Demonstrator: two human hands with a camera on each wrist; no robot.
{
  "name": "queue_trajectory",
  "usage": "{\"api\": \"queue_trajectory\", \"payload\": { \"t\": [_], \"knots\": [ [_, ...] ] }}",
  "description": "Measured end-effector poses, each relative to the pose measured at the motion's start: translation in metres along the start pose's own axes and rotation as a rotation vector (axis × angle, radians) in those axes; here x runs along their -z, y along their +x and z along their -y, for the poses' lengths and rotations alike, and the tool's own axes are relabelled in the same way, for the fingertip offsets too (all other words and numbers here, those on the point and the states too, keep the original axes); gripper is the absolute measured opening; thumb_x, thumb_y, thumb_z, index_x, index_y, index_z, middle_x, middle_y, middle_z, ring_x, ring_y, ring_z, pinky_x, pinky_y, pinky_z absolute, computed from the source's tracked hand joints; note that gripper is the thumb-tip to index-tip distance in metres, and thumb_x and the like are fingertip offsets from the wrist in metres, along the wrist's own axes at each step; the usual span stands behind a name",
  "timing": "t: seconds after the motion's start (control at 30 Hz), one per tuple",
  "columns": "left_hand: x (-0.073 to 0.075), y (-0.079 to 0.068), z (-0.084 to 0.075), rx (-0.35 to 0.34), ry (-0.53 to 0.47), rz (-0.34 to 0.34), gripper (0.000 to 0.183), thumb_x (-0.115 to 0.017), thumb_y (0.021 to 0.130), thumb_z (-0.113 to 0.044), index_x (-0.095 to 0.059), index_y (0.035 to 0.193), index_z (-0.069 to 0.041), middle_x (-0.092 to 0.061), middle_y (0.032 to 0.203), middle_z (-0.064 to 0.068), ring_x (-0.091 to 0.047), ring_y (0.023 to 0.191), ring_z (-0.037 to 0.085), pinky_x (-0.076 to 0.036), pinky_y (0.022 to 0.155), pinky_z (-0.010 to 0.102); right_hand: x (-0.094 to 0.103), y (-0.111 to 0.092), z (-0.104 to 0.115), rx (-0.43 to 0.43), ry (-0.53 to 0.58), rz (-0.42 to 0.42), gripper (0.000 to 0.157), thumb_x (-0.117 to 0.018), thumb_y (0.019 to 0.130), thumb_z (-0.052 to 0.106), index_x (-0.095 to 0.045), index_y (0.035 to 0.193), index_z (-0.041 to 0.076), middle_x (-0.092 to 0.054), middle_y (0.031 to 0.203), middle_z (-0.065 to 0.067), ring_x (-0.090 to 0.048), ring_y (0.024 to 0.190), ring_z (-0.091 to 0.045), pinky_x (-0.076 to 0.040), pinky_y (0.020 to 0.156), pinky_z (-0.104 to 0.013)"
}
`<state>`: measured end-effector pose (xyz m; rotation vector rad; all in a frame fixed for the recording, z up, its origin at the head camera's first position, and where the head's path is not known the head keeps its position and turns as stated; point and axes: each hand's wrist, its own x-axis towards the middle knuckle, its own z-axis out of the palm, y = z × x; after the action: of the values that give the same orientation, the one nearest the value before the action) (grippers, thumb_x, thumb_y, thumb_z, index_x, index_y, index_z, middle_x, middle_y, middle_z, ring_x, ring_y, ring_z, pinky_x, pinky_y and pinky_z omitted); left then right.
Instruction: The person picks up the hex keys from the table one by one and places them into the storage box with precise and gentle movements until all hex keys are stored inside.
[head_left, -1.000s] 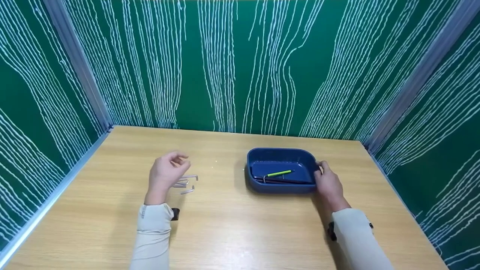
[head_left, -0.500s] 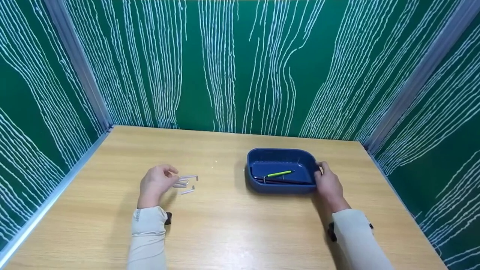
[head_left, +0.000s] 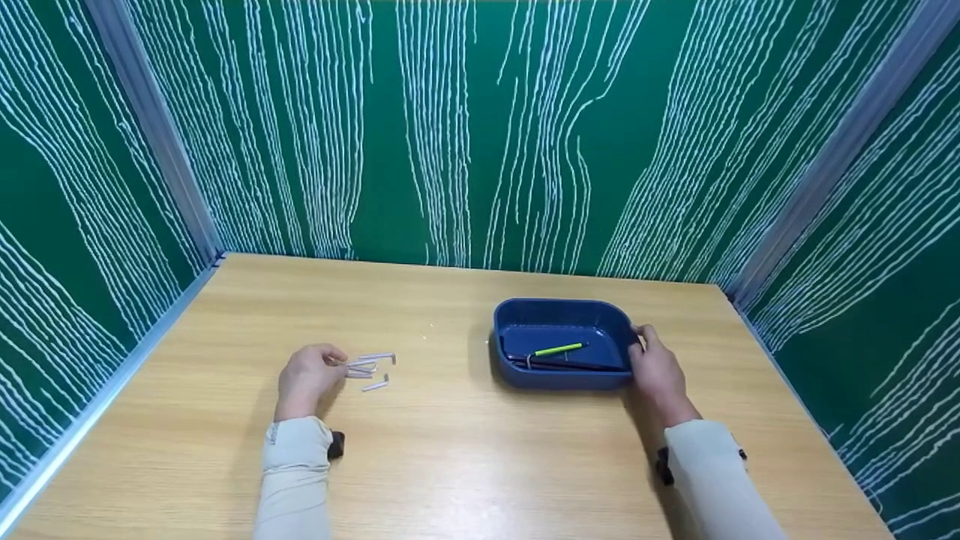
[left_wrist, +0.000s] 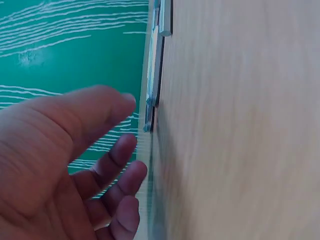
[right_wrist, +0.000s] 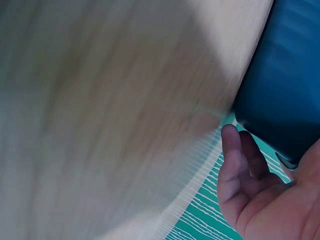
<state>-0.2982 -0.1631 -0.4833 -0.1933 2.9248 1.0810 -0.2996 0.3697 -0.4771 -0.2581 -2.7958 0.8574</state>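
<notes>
Several silver L-shaped hex keys (head_left: 362, 367) lie on the table at the left, one shorter hex key (head_left: 375, 384) a little nearer. My left hand (head_left: 304, 381) is low over the table at their left ends. In the left wrist view a gap shows between its thumb and bent fingers, with the metal keys (left_wrist: 157, 65) just beyond. My right hand (head_left: 660, 373) holds the right wall of a blue rectangular box (head_left: 566, 381), its thumb at the rim. Inside the box are a bright green pen-like stick (head_left: 559, 349) and long dark sticks (head_left: 574, 365), partly hidden by the front wall.
The wooden table (head_left: 450, 465) reaches back to a green wall (head_left: 382, 150) with white wavy lines. Similar panels stand left and right, with metal posts (head_left: 810, 165) at the corners. Bare tabletop lies between the keys and the box.
My left hand has moved down and left, from above the hex keys to the table beside their left ends. The right hand and the box have stayed in place.
</notes>
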Motion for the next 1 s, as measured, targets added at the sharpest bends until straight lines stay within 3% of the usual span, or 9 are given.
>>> {"api": "queue_trajectory", "payload": {
  "t": [0.2,0.37,0.63,1.0],
  "knots": [
    [-0.0013,0.0001,0.0052,0.041,-0.036,0.010,0.018,-0.057,0.080,-0.026,-0.064,0.095,-0.019,-0.062,0.096,0.003,-0.055,0.089,0.022,-0.040,0.076,0.037,-0.0013,-0.0012,0.0006,-0.004,-0.004,0.013,0.038,-0.029,0.092,0.027,-0.036,0.129,0.018,-0.040,0.131,-0.020,-0.048,0.109,-0.039,-0.038,0.079,-0.052],
    [-0.0021,-0.0002,0.0077,0.057,-0.066,0.006,0.015,-0.058,0.080,-0.022,-0.065,0.092,-0.018,-0.062,0.093,0.002,-0.054,0.086,0.021,-0.040,0.074,0.036,-0.0018,-0.0012,0.0007,0.000,-0.005,0.010,0.038,-0.029,0.092,0.026,-0.036,0.128,0.017,-0.040,0.132,-0.020,-0.047,0.110,-0.039,-0.037,0.081,-0.053],
    [-0.0019,-0.0029,0.0062,0.093,-0.080,0.008,0.010,-0.060,0.080,-0.023,-0.063,0.085,-0.016,-0.062,0.087,0.002,-0.054,0.082,0.021,-0.039,0.069,0.033,-0.0014,-0.0015,0.0006,-0.004,-0.033,-0.008,0.036,-0.031,0.092,0.024,-0.037,0.127,0.018,-0.044,0.127,-0.022,-0.050,0.103,-0.041,-0.038,0.074,-0.052],
    [-0.0008,-0.0041,0.0029,0.107,-0.078,0.007,0.011,-0.055,0.083,-0.022,-0.063,0.086,-0.015,-0.060,0.084,0.003,-0.053,0.077,0.020,-0.040,0.062,0.030,0.0001,-0.0006,0.0015,-0.012,-0.005,0.011,0.038,-0.030,0.092,0.026,-0.035,0.129,0.018,-0.040,0.132,-0.020,-0.045,0.111,-0.040,-0.036,0.082,-0.054]
  ]
}}
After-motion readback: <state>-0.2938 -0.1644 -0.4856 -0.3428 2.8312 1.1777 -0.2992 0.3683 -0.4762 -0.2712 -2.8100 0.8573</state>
